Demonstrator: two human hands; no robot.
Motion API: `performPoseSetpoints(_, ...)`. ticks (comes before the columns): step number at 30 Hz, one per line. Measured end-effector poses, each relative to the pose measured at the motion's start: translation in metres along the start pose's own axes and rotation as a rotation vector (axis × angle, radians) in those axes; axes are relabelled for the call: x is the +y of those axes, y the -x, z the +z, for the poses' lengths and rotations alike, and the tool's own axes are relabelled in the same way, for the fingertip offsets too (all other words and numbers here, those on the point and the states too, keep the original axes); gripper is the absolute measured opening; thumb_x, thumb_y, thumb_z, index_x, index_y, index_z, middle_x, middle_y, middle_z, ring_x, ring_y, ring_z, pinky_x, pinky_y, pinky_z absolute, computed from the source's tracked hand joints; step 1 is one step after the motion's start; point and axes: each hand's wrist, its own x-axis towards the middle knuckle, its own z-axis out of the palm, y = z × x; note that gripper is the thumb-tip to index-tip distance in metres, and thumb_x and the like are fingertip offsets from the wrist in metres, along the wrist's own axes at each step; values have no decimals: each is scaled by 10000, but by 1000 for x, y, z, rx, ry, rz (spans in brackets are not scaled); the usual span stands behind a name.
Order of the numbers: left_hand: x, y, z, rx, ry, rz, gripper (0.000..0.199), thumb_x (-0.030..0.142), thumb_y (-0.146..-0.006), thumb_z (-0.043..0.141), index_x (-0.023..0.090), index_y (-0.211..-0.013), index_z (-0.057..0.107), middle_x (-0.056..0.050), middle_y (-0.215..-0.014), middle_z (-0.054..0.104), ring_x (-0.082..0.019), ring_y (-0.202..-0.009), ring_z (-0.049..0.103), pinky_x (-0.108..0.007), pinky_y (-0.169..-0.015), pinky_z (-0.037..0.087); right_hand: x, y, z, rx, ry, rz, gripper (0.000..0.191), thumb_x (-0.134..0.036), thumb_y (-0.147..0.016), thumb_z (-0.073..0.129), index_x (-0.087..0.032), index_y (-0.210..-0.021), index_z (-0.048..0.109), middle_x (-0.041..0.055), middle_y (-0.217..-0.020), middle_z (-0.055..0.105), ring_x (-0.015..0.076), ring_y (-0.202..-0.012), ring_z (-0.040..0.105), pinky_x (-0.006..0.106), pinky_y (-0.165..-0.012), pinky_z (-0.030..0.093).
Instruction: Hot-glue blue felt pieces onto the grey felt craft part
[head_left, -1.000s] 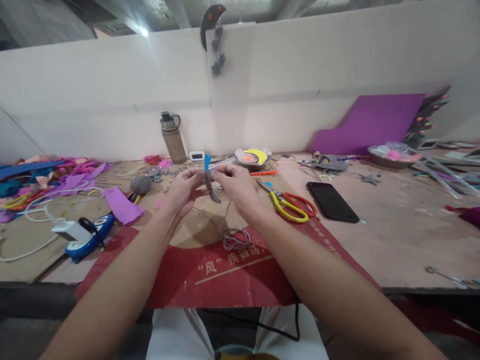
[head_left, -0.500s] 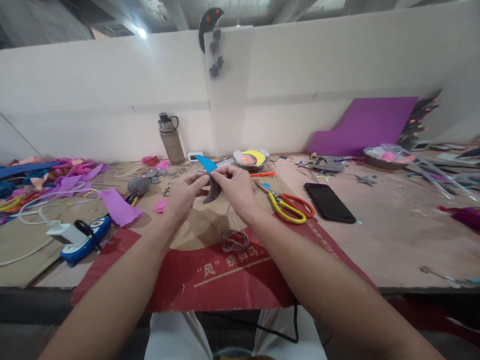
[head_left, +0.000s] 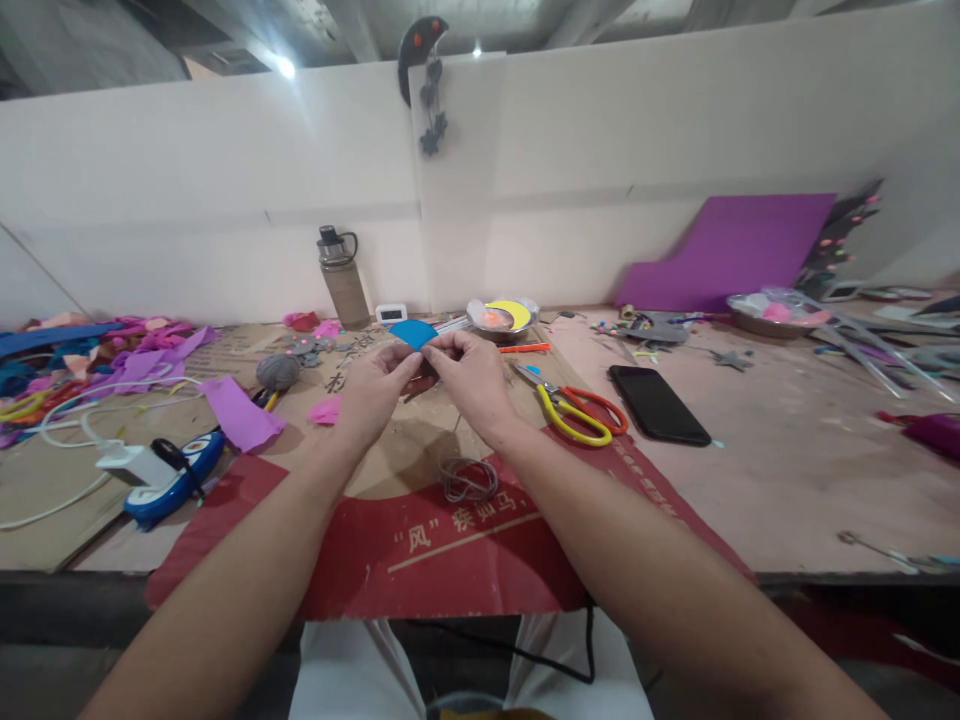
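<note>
Both hands meet above the middle of the cardboard, pinching a blue crescent-like piece (head_left: 412, 334) whose top edge shows above the fingers. My left hand (head_left: 381, 385) grips its left part with thumb and fingertips. My right hand (head_left: 466, 380) pinches it on the right, thumb close to the left thumb. The piece's lower part is hidden behind the fingers, where something dark shows. Below the hands lies a loose coil of grey cord (head_left: 469, 480), with one strand running up toward the right hand. A pink scrap (head_left: 325, 410) lies beside the left hand.
Yellow-and-red-handled scissors (head_left: 574, 415) and a black phone (head_left: 658, 405) lie to the right. Behind stand a bottle (head_left: 345, 285) and a bowl with a yellow crescent (head_left: 511, 316). On the left are grey yarn (head_left: 277, 371), a blue power strip (head_left: 172, 485) and coloured scraps (head_left: 150, 360).
The blue piece has turned between my fingers: its pointed tip no longer sticks up to the left, and a rounded edge shows instead. The dark end below is now mostly hidden.
</note>
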Motion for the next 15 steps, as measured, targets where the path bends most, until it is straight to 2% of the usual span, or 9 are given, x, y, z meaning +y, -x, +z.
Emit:
performPoseSetpoints(4,-8,-3,-1,83,22,7,211,347,-714,750,150,-729,679,-53,-777,699,-171,-741,671,-312,-747,576,2,0,1,-39,11,-39,144,-269,-797,589,-170,-790,693,6,-733,675,125,-667,557,261,-647,430)
performPoseSetpoints(11,-8,-4,0,129,126,-30,209,296,-707,759,163,-814,638,-45,-762,697,-174,-733,688,-350,-755,590,1,1,2,-38,22,-56,135,-262,-797,588,-175,-797,691,7,-740,673,124,-668,548,264,-661,431)
performPoseSetpoints(15,-4,-2,1,126,135,-15,224,304,-688,770,152,-766,624,-30,-748,673,-165,-729,682,-351,-776,584,0,2,1,-44,13,-42,122,-263,-794,589,-179,-779,675,-4,-704,639,121,-644,523,262,-636,414)
